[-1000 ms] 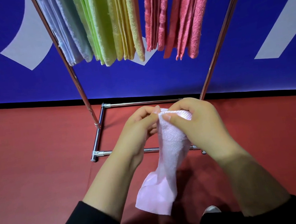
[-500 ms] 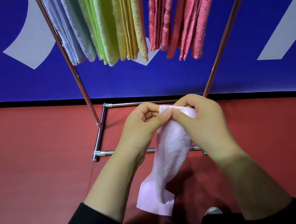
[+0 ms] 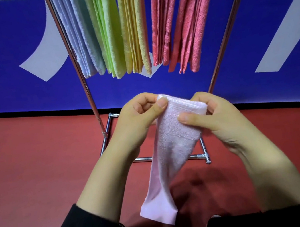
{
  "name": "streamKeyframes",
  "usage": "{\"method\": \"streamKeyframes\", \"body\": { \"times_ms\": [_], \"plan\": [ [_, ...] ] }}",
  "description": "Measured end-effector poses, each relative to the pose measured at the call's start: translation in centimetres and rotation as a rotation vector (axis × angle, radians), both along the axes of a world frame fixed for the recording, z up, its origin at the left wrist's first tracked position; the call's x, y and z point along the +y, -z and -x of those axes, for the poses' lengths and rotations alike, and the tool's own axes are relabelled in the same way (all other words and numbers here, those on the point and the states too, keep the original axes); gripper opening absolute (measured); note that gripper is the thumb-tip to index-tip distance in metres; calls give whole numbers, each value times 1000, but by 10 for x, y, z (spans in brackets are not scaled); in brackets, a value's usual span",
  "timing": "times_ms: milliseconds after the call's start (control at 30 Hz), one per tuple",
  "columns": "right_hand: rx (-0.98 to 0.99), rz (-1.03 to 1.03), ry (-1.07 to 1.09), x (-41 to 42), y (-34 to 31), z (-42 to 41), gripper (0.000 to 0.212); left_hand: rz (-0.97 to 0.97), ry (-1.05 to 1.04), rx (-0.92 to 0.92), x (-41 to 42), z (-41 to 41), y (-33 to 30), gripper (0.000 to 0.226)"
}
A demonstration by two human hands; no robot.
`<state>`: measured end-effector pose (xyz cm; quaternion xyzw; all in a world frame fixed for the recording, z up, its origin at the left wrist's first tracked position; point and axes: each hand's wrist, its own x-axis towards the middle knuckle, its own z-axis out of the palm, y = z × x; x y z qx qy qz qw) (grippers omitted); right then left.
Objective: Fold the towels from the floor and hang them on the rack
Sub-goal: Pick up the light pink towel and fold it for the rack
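Both hands, left hand (image 3: 138,118) and right hand (image 3: 214,118), pinch pink towel (image 3: 172,144) at top fold; loose tail hangs twisted, likely to spoil the fold or slip free.

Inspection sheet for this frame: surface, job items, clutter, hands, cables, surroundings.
Surface: red floor, bare where visible.
Job's things: pale pink towel held up, lower end hanging; blue, green, yellow and coral towels hang on the chrome rack.
Clutter: nothing seen.
Grippers: left hand and right hand each pinch the pink towel's top edge.
Cables: nothing seen.
Surroundings: blue wall with white shapes.
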<state>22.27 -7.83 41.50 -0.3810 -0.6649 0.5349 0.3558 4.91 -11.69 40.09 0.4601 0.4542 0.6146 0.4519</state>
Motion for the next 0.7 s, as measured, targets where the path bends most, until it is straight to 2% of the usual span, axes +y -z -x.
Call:
{"method": "streamKeyframes", "body": {
  "times_ms": [167,367,400,467,567,633,700],
  "plan": [
    [107,-27,31,-21,-35,5,33,-70,17,-62,-11,-8,-29,16],
    [67,-158,-32,-47,-75,6,31,-137,88,-159,-29,-2,-48,14],
    [85,-164,-46,-52,-80,7,28,-143,118,-185,-32,0,-50,19],
    [104,-187,-68,-59,-87,9,24,-142,220,-232,-36,3,-52,46],
    [96,-231,-76,-69,-95,13,21,-127,480,-312,-42,4,-50,77],
    [97,-251,-66,-72,-101,15,21,-66,581,-308,-48,2,-45,89],
    [118,-259,-43,-71,-105,16,22,46,594,-292,-51,3,-35,107]
  ]
}}
